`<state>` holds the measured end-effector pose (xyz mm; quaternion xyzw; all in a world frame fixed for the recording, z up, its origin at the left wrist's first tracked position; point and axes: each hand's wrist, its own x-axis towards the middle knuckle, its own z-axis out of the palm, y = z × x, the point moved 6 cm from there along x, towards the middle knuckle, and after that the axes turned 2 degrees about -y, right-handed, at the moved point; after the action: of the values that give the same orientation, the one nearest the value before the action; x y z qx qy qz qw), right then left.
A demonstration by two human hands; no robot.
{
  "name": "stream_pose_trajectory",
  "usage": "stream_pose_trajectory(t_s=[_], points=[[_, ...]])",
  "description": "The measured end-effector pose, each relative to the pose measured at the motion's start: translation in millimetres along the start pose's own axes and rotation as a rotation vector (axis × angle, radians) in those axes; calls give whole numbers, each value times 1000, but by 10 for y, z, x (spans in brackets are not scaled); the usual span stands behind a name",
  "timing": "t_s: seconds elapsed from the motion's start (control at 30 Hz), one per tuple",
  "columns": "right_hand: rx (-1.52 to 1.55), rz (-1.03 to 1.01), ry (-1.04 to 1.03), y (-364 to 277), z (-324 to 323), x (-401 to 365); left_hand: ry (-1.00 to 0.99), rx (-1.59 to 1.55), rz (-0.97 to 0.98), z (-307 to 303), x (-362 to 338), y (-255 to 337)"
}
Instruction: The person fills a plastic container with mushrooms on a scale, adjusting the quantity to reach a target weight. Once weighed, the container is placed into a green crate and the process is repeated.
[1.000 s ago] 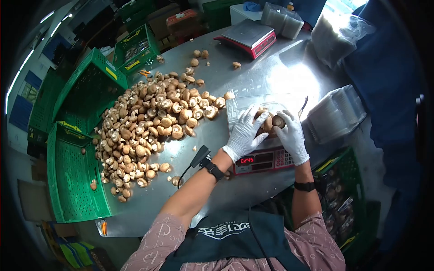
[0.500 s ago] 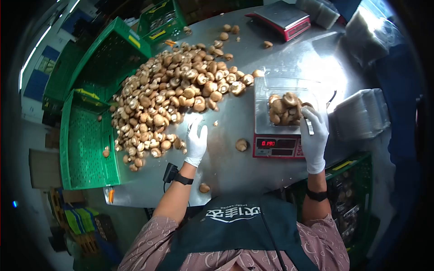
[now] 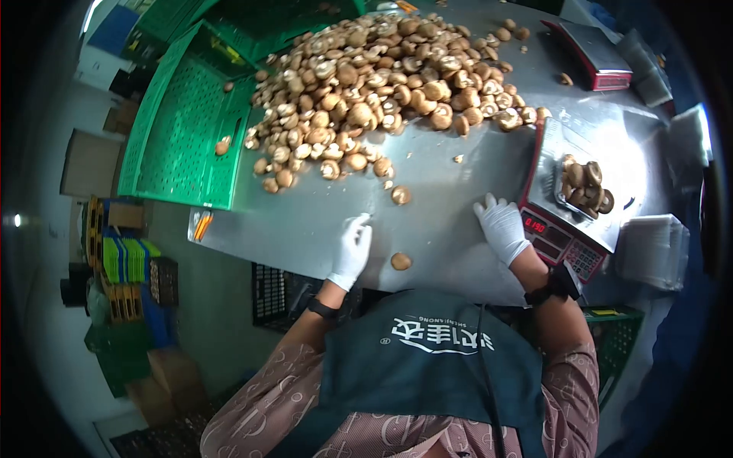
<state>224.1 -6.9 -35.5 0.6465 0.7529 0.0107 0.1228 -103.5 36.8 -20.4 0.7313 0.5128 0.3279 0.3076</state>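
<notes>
My left hand (image 3: 351,253), in a white glove, is over the near part of the steel table, fingers extended and nothing in them. A loose shiitake mushroom (image 3: 401,261) lies to its right, another mushroom (image 3: 401,195) farther up. My right hand (image 3: 503,230), also gloved and empty, has its fingers spread over the table at the left edge of a red scale (image 3: 551,246). On that scale sits a clear plastic tray (image 3: 566,201) with several mushrooms (image 3: 586,185); the red display reads about 0.190. A large mushroom pile (image 3: 366,84) covers the table's far middle.
A green perforated crate (image 3: 179,141) holding a few mushrooms stands at the left. Stacked clear trays (image 3: 653,252) sit right of the scale. A second scale (image 3: 592,53) is at the far right. Orange-handled tool (image 3: 202,226) lies at the table's left corner.
My right hand has left the tray on the scale and moved left to the table beside it. My left hand has drawn back from the pile toward me. The view has shifted.
</notes>
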Motion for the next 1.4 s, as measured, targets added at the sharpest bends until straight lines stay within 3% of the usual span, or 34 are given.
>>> stream_pose_trajectory(t_s=[0.07, 0.13, 0.2, 0.23, 0.33, 0.4, 0.47, 0.6, 0.67, 0.83, 0.97, 1.07, 1.13, 1.2, 1.27, 1.33, 1.4], points=[[26, -47, 18, 11, -29, 21, -190, 33, -138, 131, -207, -53], [143, -31, 78, -13, -175, -27, -291, 150, 11, 215, -335, 175], [687, -60, 143, -52, -342, -125, -415, 297, 156, 309, -425, 325], [752, -99, 168, -126, -345, -182, -469, 336, 156, 387, -449, 294], [959, -111, -38, -510, -289, -318, -497, 337, 169, 539, -455, 124], [1135, -90, -199, -711, -442, -443, -500, 126, 63, 537, -417, 162], [1243, -115, -191, -826, -417, -496, -519, 60, 73, 540, -350, 330], [1277, -38, -160, -755, -431, -566, -586, -64, 116, 652, -238, 594], [1351, 36, -22, -641, -460, -612, -636, -113, 143, 761, -183, 718], [1372, 103, 91, -255, -481, -757, -674, -147, 300, 1022, 17, 1177], [1392, 198, 163, -31, -460, -853, -708, -190, 293, 1214, 147, 1363], [1387, 353, 220, -31, -155, -826, -651, 14, 359, 1363, 216, 1275], [1351, 400, 242, -125, 58, -718, -586, 235, 280, 1411, 323, 1032], [1421, 332, 416, -151, 166, -627, -556, 252, 228, 1417, 422, 870], [1528, 388, 410, 68, -324, -705, -457, 312, 375, 1378, 502, 878], [1322, 299, 547, 479, -840, -854, -439, 436, 381, 1340, 620, 1120], [1131, 455, 830, 1033, -1232, -1114, -353, 277, 450, 1360, 727, 1401]])
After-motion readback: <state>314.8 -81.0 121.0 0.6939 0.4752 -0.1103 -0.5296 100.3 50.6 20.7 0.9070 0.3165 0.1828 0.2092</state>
